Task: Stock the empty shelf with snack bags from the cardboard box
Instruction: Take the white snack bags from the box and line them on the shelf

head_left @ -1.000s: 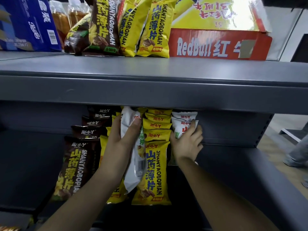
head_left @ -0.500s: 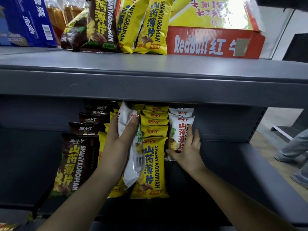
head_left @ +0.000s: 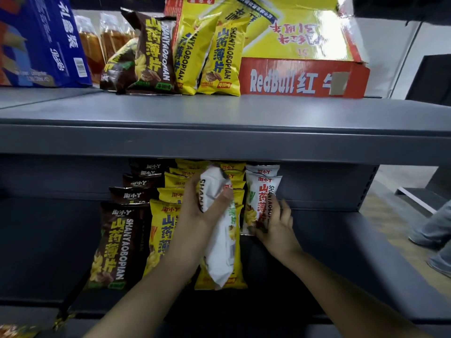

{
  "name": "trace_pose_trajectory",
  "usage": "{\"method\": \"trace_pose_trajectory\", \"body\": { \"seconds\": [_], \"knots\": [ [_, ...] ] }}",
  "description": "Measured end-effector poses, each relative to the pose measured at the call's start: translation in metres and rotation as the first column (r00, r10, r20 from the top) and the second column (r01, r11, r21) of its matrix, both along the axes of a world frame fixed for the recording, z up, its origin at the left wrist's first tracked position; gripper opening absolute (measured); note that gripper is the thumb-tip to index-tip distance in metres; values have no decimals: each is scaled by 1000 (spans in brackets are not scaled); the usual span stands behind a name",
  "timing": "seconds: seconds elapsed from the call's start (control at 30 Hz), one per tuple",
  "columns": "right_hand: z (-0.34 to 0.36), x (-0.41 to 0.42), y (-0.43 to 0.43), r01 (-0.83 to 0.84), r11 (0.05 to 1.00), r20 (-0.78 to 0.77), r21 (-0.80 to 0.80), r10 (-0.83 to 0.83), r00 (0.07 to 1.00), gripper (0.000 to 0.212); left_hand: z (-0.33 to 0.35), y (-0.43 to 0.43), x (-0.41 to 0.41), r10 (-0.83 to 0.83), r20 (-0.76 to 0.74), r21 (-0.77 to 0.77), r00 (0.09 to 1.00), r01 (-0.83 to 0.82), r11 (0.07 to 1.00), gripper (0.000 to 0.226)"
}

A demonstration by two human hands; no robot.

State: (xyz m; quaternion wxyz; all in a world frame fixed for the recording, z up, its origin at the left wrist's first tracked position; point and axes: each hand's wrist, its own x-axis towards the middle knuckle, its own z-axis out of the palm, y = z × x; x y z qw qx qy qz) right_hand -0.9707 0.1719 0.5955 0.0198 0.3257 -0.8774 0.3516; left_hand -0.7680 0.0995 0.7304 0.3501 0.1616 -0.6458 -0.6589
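A shop: grey metal shelving stocked with rows of snack bags.

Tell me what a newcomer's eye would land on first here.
The left hand gripping a crumpled white snack bag, mid-frame in front of the yellow bags on the lower shelf. Next, the right hand touching the front white bag standing just to the right. Above, the red RedBull carton on the upper shelf's right.

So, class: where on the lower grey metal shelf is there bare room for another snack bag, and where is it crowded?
The lower grey metal shelf is bare right of the white snack bag row, which the right hand touches, and left of the brown bag row. Between them the yellow bag rows are packed; the left hand holds a white bag.
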Motion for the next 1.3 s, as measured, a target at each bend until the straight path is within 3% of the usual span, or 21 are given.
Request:
{"method": "trace_pose_trajectory", "body": {
  "seconds": [0.1, 0.17, 0.2, 0.3, 0.4, 0.63, 0.87, 1.1, 1.3],
  "knots": [
    [14, 5, 21, -5, 998, 7, -57, 6, 1000, 70, 2, 16, -10, -21, 25, -103, 999, 24, 994, 49],
    [30, 12, 35, -25, 981, 51, -195, 35, 998, 28, 0, 30, -21, -10, 38, -175, 999, 17, 984, 54],
    [40, 18, 42, -25, 956, 102, -292, 57, 993, 18, -1, 38, -28, -7, 47, -200, 999, 16, 980, 56],
    [69, 41, 65, 7, 848, 245, -529, 146, 959, 33, -11, 57, -53, 38, 67, -258, 997, -20, 966, 63],
    [81, 50, 84, -13, 813, 322, -582, 246, 914, 37, -25, 67, -81, 148, 111, -281, 983, -112, 953, 87],
    [58, 37, 110, -220, 940, 268, -260, 289, 919, 23, -51, 72, -132, 295, 291, -277, 910, -215, 936, 89],
    [21, 9, 84, -130, 988, 270, -81, 148, 952, 24, -70, 65, -157, 438, 404, -439, 803, -250, 863, 90],
    [5, -3, 47, -64, 997, 223, -54, 74, 972, 17, -88, 46, -170, 452, 434, -526, 780, -188, 829, 96],
    [0, -13, 36, 3, 979, 264, -204, 52, 963, 26, -107, 38, -168, 447, 563, -490, 696, -155, 858, 92]
  ]
}}
